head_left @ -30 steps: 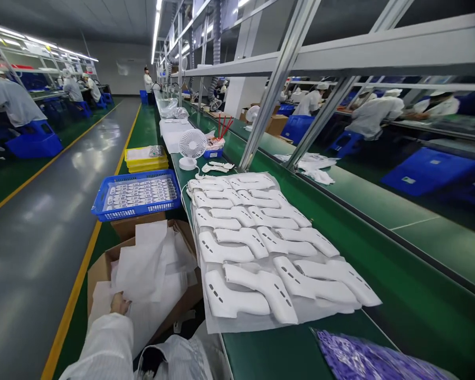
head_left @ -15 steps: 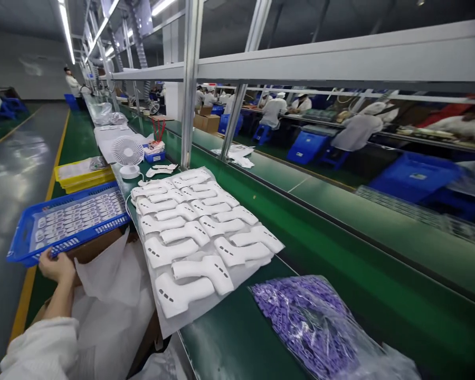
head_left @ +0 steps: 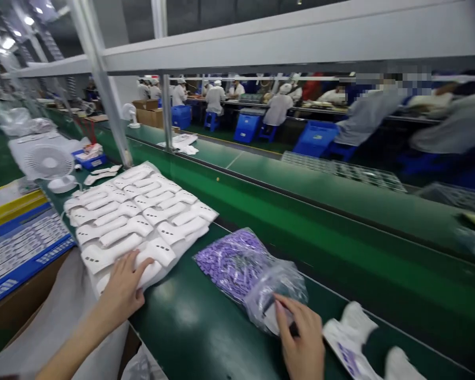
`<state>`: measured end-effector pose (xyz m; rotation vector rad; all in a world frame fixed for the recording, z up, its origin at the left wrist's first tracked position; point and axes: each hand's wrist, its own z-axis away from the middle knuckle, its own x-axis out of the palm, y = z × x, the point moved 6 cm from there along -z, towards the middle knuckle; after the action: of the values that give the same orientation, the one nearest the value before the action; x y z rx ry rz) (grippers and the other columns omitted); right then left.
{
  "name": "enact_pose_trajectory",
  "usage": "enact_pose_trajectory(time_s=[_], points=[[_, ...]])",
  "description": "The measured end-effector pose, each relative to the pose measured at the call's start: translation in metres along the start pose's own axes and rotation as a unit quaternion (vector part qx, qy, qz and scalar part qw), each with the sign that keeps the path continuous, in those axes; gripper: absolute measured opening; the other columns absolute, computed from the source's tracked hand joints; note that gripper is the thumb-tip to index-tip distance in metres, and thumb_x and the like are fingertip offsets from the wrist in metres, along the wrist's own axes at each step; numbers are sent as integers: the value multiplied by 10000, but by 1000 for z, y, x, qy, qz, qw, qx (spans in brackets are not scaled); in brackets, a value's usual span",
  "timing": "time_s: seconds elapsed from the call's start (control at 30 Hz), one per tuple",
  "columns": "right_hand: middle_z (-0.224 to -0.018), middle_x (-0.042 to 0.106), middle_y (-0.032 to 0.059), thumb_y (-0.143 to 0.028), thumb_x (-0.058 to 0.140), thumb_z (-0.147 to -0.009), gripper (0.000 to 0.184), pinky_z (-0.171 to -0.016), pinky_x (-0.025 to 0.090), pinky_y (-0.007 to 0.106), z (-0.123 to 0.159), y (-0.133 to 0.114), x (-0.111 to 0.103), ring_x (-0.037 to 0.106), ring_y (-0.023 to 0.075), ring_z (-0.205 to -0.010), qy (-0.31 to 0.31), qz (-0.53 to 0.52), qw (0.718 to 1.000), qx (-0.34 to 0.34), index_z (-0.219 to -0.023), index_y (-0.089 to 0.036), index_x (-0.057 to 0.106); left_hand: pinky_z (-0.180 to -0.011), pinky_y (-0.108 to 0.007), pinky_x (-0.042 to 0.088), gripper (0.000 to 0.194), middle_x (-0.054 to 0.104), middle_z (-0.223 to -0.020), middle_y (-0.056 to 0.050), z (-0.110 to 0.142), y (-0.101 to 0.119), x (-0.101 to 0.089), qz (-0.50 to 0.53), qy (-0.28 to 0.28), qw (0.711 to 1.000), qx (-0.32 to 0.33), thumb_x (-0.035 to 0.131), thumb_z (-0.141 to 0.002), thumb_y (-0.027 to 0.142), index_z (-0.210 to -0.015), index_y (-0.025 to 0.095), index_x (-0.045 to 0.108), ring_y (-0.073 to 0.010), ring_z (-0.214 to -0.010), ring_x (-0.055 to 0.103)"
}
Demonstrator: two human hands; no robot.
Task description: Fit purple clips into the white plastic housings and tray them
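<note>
Rows of white gun-shaped plastic shells (head_left: 129, 229), each with small dark slots, lie on a white sheet at the left of the bench. My left hand (head_left: 122, 282) rests on the nearest shells with its fingers spread, partly covering them. A clear plastic bag (head_left: 237, 261) full of small purple parts lies on the green bench to the right. At the bag's loose mouth, my right hand (head_left: 303, 332) pinches the crumpled plastic between thumb and fingers. To the right of that hand lie white shell pieces (head_left: 352, 338), one with purple inside.
A white fan (head_left: 49, 161) and a small blue bin (head_left: 89, 158) stand beyond the shells. Blue (head_left: 27, 248) and yellow (head_left: 16, 206) trays sit at the left edge. A metal post (head_left: 98, 79) and a rail cross ahead. Seated people work across the line.
My view has swung right. My left hand has left the blue tray and now lies on the shells. My right hand has come into view at the bag's mouth.
</note>
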<state>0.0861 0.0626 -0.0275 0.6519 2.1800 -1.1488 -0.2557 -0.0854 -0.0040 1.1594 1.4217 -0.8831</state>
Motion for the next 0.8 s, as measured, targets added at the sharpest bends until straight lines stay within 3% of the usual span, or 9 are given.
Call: enact_pose_trajectory(time_s=[0.17, 0.27, 0.33, 0.43, 0.53, 0.6, 0.7, 0.77, 0.8], points=[[-1077, 548, 121, -346, 416, -934, 264, -856, 408, 428, 0, 13, 13, 466, 285, -1045, -70, 0, 998, 3, -1073, -190, 578, -818, -441, 428, 627, 484, -1037, -114, 0, 10, 5, -75, 30, 995, 60, 463, -757, 136, -1357, 284, 359, -297, -968, 498], [-1112, 530, 115, -337, 396, -939, 274, -868, 414, 433, 1, 20, 17, 462, 283, -1065, -86, -7, 996, 21, -1121, -202, 551, -722, -365, 438, 633, 487, -1009, -114, 3, 10, 12, -71, 16, 994, 83, 395, -833, 163, -1427, 299, 223, -243, -839, 523], [-1143, 517, 121, -323, 411, -930, 280, -872, 410, 444, -1, 23, 18, 464, 289, -1071, -96, -9, 995, 31, -1144, -197, 540, -674, -315, 437, 589, 487, -1005, -111, 3, 7, 17, -44, -6, 995, 90, 356, -867, 184, -1428, 312, 231, -209, -779, 529], [-1121, 535, 108, -268, 498, -880, 233, -870, 408, 436, -8, 23, 19, 498, 283, -1030, -133, -18, 990, 39, -1091, -199, 567, -651, -264, 452, 532, 482, -1035, -97, -1, 4, 13, 21, -30, 997, 69, 342, -889, 228, -1404, 351, 289, -180, -772, 540], [-977, 570, 68, -195, 571, -807, 132, -755, 447, 358, -21, 24, 21, 559, 238, -879, -176, -31, 982, 56, -936, -203, 602, -657, -246, 480, 530, 483, -1062, -81, -4, 9, -3, 77, -43, 996, 22, 371, -887, 280, -1404, 366, 288, -178, -806, 556], [-877, 581, 38, -180, 598, -778, 64, -650, 437, 305, -29, 26, 21, 569, 202, -761, -201, -41, 976, 75, -837, -202, 610, -721, -258, 490, 535, 470, -1135, -83, -1, 28, -13, 106, -47, 993, 37, 380, -881, 265, -1399, 371, 302, -200, -914, 561], [-731, 592, -2, -193, 628, -761, 10, -575, 395, 261, -39, 32, 20, 547, 161, -641, -231, -67, 966, 95, -759, -201, 633, -825, -270, 468, 547, 410, -1291, -75, 11, 84, -12, 161, -78, 974, 140, 349, -866, 154, -1356, 394, 378, -219, -1067, 525], [-669, 593, -17, -212, 637, -765, 21, -555, 379, 246, -44, 36, 17, 529, 147, -599, -242, -86, 961, 100, -765, -202, 656, -798, -255, 471, 510, 474, -1243, -74, 23, 134, 3, 211, -161, 934, 239, 387, -857, 140, -1296, 386, 469, -209, -1001, 557], [-669, 600, -19, -225, 636, -773, 36, -555, 377, 243, -45, 38, 16, 525, 142, -594, -245, -94, 960, 100, -781, -206, 666, -734, -221, 473, 466, 548, -1116, -57, 29, 159, 14, 229, -219, 907, 277, 442, -855, 152, -1246, 393, 519, -184, -902, 582]])
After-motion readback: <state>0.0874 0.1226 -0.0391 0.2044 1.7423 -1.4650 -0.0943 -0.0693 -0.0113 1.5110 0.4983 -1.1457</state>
